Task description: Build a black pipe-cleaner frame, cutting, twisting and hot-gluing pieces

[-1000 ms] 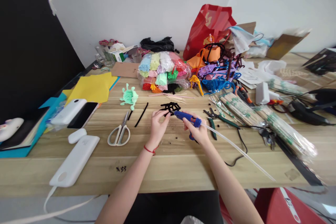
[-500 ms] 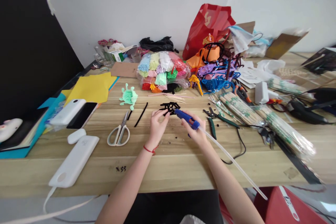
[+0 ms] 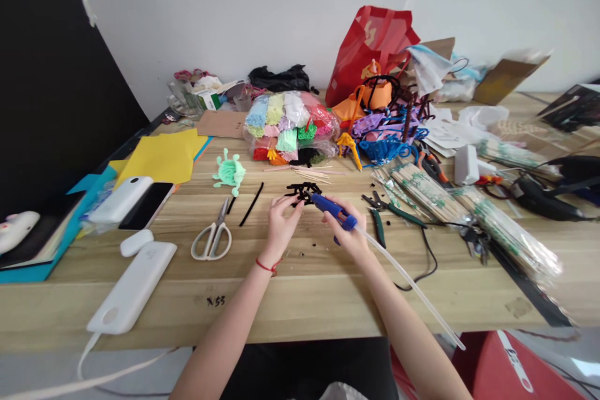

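A blue hot glue gun (image 3: 334, 211) is gripped in my right hand (image 3: 349, 232), with a long clear glue stick (image 3: 412, 287) trailing from its back end toward me. Its nozzle points at a black pipe-cleaner piece (image 3: 304, 190) made of several short strips. My left hand (image 3: 282, 225), closed, pinches the near left edge of that piece. Left of my hand lie a loose black pipe cleaner (image 3: 252, 204) and white-handled scissors (image 3: 213, 236). Beyond the scissors rests a mint-green fuzzy figure (image 3: 229, 172).
Green-handled pliers (image 3: 398, 214) lie to the right, near bagged wooden sticks (image 3: 510, 234). Behind are a bag of coloured pipe cleaners (image 3: 290, 125) and a red bag (image 3: 370, 50). A white power bank (image 3: 134, 290) and a phone (image 3: 146, 206) lie at left.
Both hands keep nearly the same place. The glue stick's rear end has shifted slightly left and up, and the glue gun has moved a very little.
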Demonstrator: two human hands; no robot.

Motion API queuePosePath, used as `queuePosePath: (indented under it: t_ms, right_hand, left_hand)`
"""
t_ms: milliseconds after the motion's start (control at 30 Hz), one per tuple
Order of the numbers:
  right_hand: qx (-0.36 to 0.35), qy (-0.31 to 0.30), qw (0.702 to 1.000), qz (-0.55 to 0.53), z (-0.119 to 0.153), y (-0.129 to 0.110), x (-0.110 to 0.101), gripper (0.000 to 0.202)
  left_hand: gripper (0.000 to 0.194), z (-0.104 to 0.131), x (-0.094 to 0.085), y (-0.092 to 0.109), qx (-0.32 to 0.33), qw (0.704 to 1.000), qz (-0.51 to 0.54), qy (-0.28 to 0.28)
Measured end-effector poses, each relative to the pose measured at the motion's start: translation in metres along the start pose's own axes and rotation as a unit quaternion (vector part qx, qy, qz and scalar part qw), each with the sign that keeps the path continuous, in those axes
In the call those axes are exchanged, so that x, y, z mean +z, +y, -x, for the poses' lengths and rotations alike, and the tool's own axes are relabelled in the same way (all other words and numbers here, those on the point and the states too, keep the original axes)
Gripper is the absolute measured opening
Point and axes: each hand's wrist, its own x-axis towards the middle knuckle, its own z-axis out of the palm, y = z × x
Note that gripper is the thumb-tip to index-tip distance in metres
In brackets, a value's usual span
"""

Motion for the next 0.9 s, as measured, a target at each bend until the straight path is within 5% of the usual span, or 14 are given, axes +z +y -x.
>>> queuePosePath:
  t_ms: [267, 900]
  right_hand:
    - [-0.017, -0.003, 1.0, 0.001, -0.001, 0.0032, -0.0002, 0.032]
    - [-0.095, 0.01, 0.994, 0.061, 0.0004, -0.0016, 0.0027, 0.03]
  left_hand:
    - [0.02, -0.0007, 0.0003, -0.0018, -0.004, 1.0, 0.01, 0.005]
    - [0.026, 0.0023, 0.0046, -0.002, -0.132, 0.982, 0.137, 0.013]
